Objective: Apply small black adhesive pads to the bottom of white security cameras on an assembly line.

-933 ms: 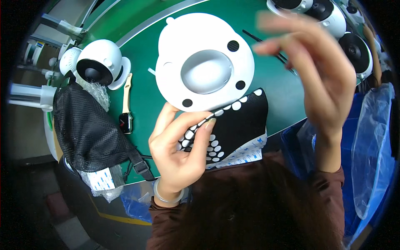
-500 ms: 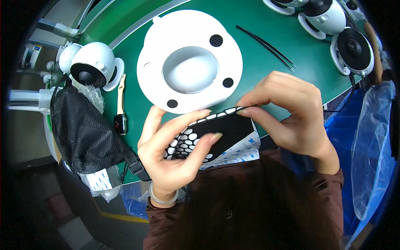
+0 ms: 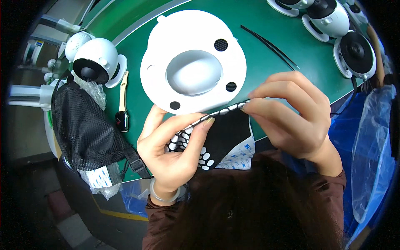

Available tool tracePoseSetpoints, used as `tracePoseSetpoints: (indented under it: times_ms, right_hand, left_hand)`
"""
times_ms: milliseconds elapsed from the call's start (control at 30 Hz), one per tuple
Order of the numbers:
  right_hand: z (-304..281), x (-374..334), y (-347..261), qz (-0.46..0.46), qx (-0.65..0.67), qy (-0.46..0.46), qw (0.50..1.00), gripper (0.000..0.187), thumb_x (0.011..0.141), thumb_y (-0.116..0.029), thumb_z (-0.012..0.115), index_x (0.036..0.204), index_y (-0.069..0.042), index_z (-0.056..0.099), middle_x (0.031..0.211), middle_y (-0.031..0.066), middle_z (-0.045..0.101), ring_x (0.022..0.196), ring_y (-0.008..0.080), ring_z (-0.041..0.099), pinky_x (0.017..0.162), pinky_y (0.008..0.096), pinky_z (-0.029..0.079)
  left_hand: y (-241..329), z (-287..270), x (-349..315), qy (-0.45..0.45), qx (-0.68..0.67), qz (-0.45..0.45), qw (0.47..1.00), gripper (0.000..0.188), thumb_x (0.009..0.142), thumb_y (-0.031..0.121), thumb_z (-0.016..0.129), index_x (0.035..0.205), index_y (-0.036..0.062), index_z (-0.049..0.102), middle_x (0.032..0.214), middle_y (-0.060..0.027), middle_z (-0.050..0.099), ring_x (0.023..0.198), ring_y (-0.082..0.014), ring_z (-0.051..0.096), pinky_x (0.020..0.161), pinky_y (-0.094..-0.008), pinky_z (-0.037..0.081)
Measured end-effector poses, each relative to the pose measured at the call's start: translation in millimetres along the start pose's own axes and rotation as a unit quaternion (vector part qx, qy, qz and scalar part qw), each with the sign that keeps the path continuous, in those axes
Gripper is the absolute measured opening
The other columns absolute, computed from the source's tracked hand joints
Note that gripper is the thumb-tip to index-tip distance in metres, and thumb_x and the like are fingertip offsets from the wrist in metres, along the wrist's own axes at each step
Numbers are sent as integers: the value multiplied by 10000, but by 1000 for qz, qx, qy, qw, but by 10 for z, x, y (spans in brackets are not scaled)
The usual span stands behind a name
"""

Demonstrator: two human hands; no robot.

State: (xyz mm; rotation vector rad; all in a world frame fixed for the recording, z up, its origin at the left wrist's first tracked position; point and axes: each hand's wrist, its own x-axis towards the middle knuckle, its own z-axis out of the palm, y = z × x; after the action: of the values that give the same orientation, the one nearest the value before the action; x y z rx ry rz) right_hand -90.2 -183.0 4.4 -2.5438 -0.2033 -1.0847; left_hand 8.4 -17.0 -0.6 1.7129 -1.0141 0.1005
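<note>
My left hand [image 3: 168,154] grips a bent black sheet of round adhesive pads [image 3: 227,135], its thumb in front and fingers behind. White round spots show across its left part and along the folded upper edge. A white backing with blue print [image 3: 239,156] shows at its lower right. At the sheet's upper right corner, my right hand [image 3: 298,114] pinches the edge; whether a single pad is between those fingertips is hidden. Just beyond the hands lies a white round housing [image 3: 152,50] with a hollow middle. Three dark round pads [image 3: 221,44] are on its face.
Black tweezers [image 3: 268,46] lie right of the housing. White ball-shaped cameras [image 3: 96,56] stand at the left, and several more [image 3: 358,52] at the far right. A watch [image 3: 122,121] and a black mesh bag [image 3: 85,125] lie left. Blue plastic [image 3: 346,137] hangs at the right.
My right hand has shifted slightly up and right along the sheet's edge. The sheet's right side has tilted, and my left thumb has moved up toward the fold. The whole view has shifted slightly.
</note>
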Motion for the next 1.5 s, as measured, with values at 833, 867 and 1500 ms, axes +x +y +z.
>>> tracePoseSetpoints:
  times_ms: [833, 867, 1500]
  right_hand:
    - [195, 845, -252, 4, 79, -3, 997, 78, 649, 41, 617, 698, 14, 562, 817, 99, 599, 768, 163, 583, 700, 228, 437]
    - [186, 846, -249, 3, 78, -4, 997, 78, 649, 41, 617, 698, 14, 562, 817, 99, 599, 768, 163, 583, 700, 228, 437]
    - [70, 1074, -26, 158, 189, -251, 936, 155, 761, -144, 619, 767, -3, 555, 621, 13, 541, 534, 54, 513, 473, 159, 399]
  left_hand:
    - [46, -10, 5, 0, 26, -24, 999, 145, 605, -15, 683, 736, 19, 632, 792, -88, 575, 549, -162, 588, 479, -242, 437]
    - [55, -5, 12, 0, 25, -24, 999, 145, 605, -15, 683, 736, 19, 632, 792, -88, 575, 549, -162, 588, 479, -242, 437]
    - [14, 11, 29, -9, 20, 2, 1000, 139, 610, 8, 681, 736, 35, 628, 824, -90, 583, 525, -182, 581, 461, -251, 435]
